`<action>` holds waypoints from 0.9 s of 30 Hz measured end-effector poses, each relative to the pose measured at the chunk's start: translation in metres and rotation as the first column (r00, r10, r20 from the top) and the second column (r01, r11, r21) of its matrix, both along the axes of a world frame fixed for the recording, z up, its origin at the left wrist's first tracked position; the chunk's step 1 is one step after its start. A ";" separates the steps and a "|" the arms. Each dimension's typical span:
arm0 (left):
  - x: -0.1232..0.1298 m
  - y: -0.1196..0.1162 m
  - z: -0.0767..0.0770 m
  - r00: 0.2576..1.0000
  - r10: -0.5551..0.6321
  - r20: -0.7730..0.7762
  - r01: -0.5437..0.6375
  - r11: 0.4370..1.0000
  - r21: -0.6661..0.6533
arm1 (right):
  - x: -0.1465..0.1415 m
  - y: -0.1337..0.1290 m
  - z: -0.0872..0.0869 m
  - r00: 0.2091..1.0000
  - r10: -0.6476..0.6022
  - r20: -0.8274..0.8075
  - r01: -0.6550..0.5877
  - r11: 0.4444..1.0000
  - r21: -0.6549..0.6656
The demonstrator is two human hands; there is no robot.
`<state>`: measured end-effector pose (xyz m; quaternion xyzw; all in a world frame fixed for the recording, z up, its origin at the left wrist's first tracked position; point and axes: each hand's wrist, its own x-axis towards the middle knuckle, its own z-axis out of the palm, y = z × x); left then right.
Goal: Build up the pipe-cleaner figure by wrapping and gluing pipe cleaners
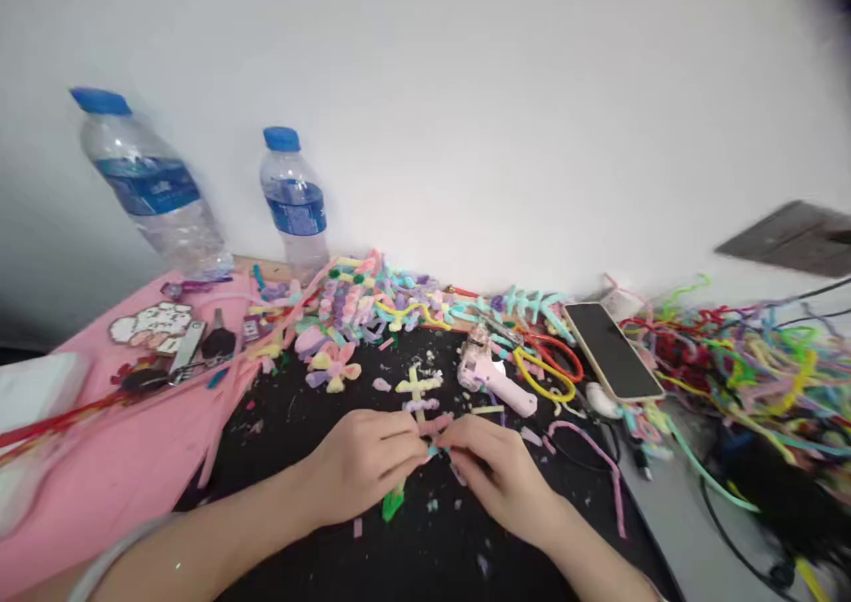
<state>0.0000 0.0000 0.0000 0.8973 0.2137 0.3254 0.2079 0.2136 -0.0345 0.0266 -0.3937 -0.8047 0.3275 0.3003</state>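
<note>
A fishbone-shaped pipe cleaner piece (pixel 415 387) with a yellow spine and yellow, purple and pink crossbars lies on the black mat (pixel 299 558). My left hand (pixel 369 465) is closed on its lower part from the left, fingers pinched together. From the right, my right hand (pixel 495 469) pinches the same piece beside a pink crossbar. The fingertips almost meet and hide the spine there. A green tip (pixel 393 504) shows below my left hand. Just beyond my right hand lies a pink glue gun (pixel 498 380).
Two water bottles (pixel 296 207) stand against the wall. Finished pipe cleaner flowers (pixel 333 367) and shapes are heaped along the back. A phone (pixel 612 352) lies right, near tangled loose pipe cleaners (pixel 751 380) and cables. Tools rest on a pink board (pixel 86 513) at left.
</note>
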 end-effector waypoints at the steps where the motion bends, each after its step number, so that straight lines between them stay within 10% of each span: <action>1: 0.000 0.000 0.000 1.000 -0.012 0.014 0.012 1.000 -0.013 | 0.000 0.000 0.000 1.000 -0.017 -0.022 0.016 0.999 -0.036; 9: 0.004 -0.001 0.003 0.993 0.000 0.117 0.019 0.987 -0.162 | -0.003 0.002 0.001 0.992 -0.099 -0.074 0.077 0.963 -0.260; 27: 0.006 -0.007 0.000 0.994 0.106 -0.027 -0.109 0.988 -0.113 | -0.007 -0.004 0.002 0.985 -0.020 0.171 0.001 0.994 0.110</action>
